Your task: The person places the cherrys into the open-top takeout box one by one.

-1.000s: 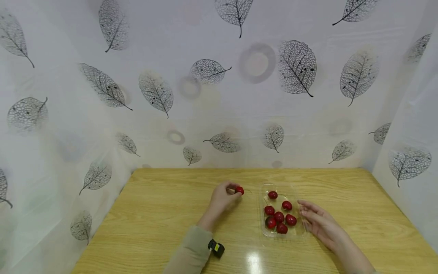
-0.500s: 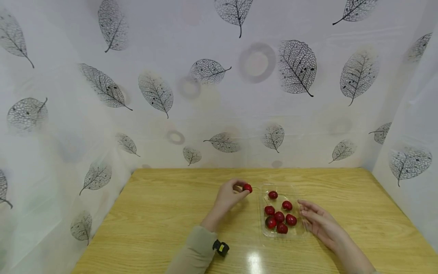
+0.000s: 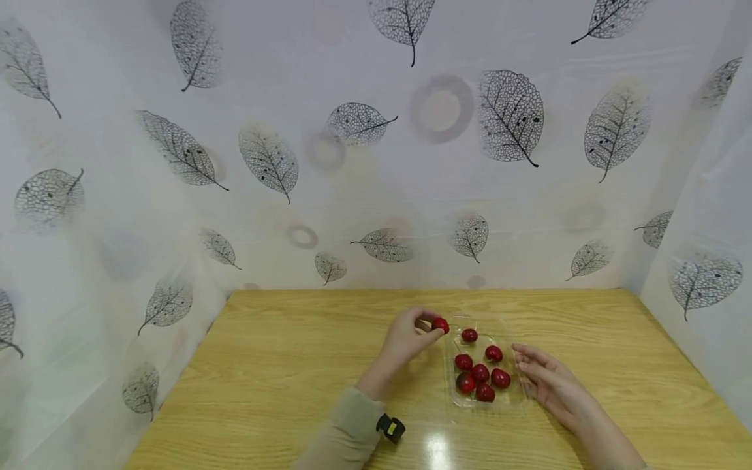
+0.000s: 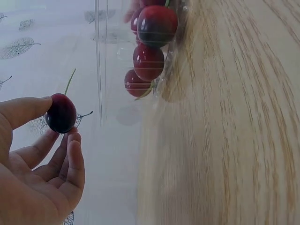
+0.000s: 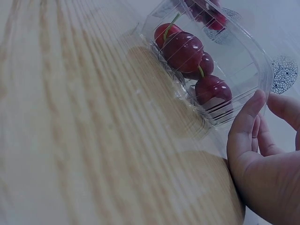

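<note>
One cherry (image 4: 61, 113) pinched between thumb and fingertips of left hand (image 3: 408, 337), stem sticking up in the left wrist view. Fingers curled round it, narrow grip. Cherry sits in the air just at the near-left corner of the clear plastic tray (image 3: 508, 399), above the rim edge; can't tell if it touches the plastic.

Right hand (image 3: 549, 382) lies flat-ish on the table, fingers relaxed and nearly straight, fingertips (image 5: 253, 104) against the right wall of the tray. Holding nothing.

Six cherries in tray (image 3: 480, 373): one alone toward the far end, five clustered toward the near end. Right wrist view shows them packed against the tray wall, some with stems.

Tray rests on light wooden table (image 3: 282, 365), right of centre. Left sleeve (image 3: 343, 436) is beige, with a small black-yellow device (image 3: 390, 427) at the wrist. White leaf-print sheeting (image 3: 352, 143) hangs behind and on both sides of the table.
</note>
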{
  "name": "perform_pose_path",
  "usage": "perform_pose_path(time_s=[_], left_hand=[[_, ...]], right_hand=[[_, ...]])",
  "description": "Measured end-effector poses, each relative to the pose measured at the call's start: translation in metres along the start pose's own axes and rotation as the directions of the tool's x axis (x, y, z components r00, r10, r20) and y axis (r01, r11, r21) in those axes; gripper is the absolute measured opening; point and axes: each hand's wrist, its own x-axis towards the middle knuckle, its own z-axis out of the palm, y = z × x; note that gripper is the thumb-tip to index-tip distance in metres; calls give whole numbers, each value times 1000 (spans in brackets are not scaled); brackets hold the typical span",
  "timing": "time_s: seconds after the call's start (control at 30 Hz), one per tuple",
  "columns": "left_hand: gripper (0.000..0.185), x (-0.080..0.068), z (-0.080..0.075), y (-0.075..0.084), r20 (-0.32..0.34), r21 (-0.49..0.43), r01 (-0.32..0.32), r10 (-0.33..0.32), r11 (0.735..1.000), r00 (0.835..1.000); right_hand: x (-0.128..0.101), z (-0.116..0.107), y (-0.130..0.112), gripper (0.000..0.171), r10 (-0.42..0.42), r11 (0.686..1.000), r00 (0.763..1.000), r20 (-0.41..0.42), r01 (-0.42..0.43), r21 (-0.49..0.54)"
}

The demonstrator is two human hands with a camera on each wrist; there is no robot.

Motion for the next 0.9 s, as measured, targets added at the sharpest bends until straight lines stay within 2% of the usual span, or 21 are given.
perform_pose_path(time_s=[0.37, 0.63, 0.9], left_hand=[[28, -2, 13, 10, 46, -16, -45, 46, 999, 998], [26, -4, 21, 13, 61, -11, -62, 62, 998, 996], [27, -6, 28, 15, 89, -44, -80, 84, 996, 993]], right_hand=[[-1, 0, 1, 47, 11, 1000, 1000, -7, -11, 13], [1, -1, 1, 47, 0, 999, 1000, 24, -1, 40], [1, -1, -1, 44, 31, 999, 999, -25, -31, -12]])
